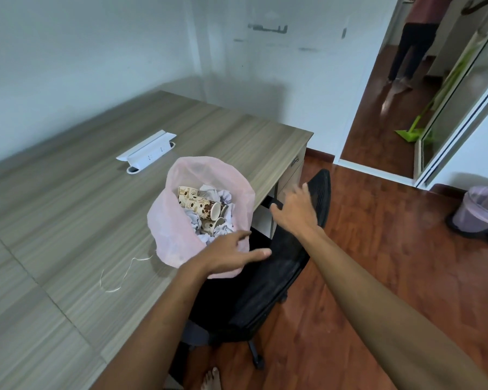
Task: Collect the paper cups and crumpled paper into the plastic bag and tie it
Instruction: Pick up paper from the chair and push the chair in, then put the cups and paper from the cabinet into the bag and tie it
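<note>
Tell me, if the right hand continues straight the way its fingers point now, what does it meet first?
Probably the black chair's backrest: the right hand hovers just before its upper edge, fingers open. Depth is unclear; it could pass above, toward the desk drawers.

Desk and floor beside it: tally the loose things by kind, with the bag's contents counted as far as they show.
Bag: 1
Cups in bag: at least 3 show; exact count hidden
Crumpled paper in bag: several wads, cannot separate
String: 1
Power strip: 1
Chair: 1
Bin: 1
Broom: 1
Total: 6 single things, plus the bag's contents.
</note>
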